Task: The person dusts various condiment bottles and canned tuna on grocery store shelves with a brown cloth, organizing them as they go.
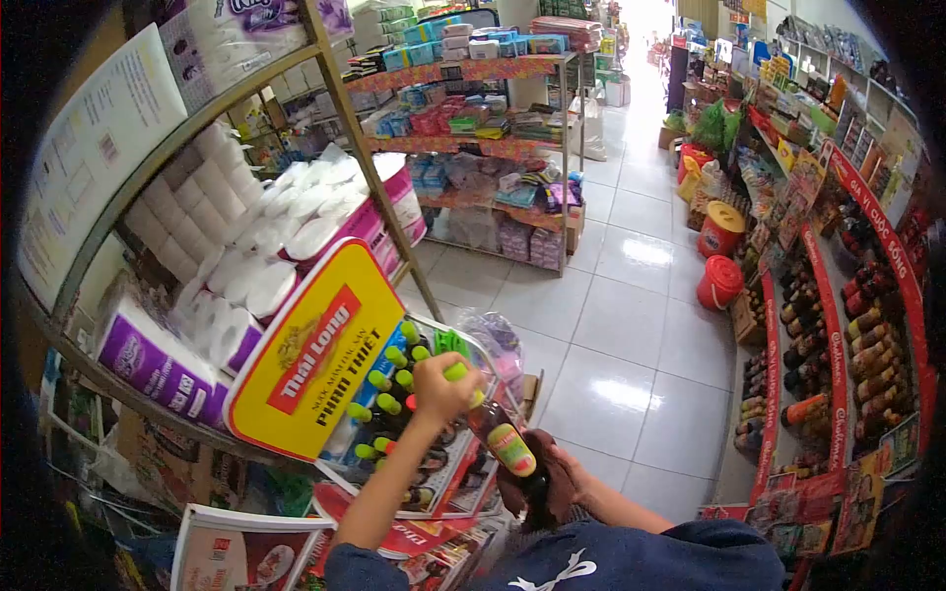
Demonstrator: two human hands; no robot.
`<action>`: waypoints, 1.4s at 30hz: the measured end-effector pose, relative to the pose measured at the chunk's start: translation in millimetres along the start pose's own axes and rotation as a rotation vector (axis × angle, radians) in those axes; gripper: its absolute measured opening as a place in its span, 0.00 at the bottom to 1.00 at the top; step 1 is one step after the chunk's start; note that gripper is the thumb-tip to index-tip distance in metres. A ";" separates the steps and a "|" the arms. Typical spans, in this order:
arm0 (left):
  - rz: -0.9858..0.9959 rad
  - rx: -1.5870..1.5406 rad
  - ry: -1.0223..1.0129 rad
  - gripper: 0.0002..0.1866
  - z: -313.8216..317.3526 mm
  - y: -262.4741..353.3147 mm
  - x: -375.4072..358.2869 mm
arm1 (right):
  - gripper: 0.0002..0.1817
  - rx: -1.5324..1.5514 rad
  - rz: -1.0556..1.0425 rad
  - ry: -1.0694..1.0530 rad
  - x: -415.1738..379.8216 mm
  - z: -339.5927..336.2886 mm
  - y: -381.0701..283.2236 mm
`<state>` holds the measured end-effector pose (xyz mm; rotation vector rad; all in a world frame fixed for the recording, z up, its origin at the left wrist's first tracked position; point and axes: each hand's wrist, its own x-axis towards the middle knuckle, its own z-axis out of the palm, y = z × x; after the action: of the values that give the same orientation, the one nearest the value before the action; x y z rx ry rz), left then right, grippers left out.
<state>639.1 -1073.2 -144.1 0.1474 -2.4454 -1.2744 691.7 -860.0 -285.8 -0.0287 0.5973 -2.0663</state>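
Right hand (552, 478) wraps a brown cloth (537, 492) round the bottle (507, 443); left hand (443, 389) fingers clasp its neck (green-capped). Slipping risks breakage on the floor tiles (611, 325).

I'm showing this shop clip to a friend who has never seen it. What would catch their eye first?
Probably the big yellow sign tilted at lower left, right beside the green-capped bottles. Just below centre, the left hand grips the top of a dark sauce bottle while the right hand wipes it with a brown cloth. White paper rolls fill the shelf at upper left.
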 end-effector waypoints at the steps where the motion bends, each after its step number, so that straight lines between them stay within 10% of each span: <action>1: -0.046 -0.027 -0.030 0.10 1.8 -6.7 1.8 | 0.34 0.046 0.010 -0.063 -1.1 -3.9 -4.8; 11: -0.255 0.166 -0.353 0.17 1.5 -5.4 -12.9 | 0.27 0.173 -0.239 0.007 -15.2 -1.4 -64.0; 15: 0.012 0.304 -0.596 0.22 16.2 -22.9 -31.8 | 0.27 0.031 -0.503 0.347 14.3 -39.1 -78.5; 19: -0.274 0.071 -0.974 0.24 38.3 -22.7 -52.5 | 0.25 -0.369 -0.875 0.546 8.6 -13.6 -102.2; 23: -0.044 0.081 -0.927 0.23 32.2 -4.6 -52.4 | 0.18 -0.581 -1.080 0.505 -7.7 2.4 -120.2; 37: 0.344 0.488 -0.620 0.15 30.9 -9.4 -55.2 | 0.21 -0.450 -0.539 0.592 -2.8 -46.6 -97.6; 42: 0.351 0.546 -0.602 0.15 40.1 -17.0 -61.5 | 0.18 -0.409 -0.653 0.578 6.6 -62.2 -83.3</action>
<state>679.4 -1036.2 -195.8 -0.5797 -3.0839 -0.5180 605.9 -804.6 -306.6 0.1621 1.5235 -2.5449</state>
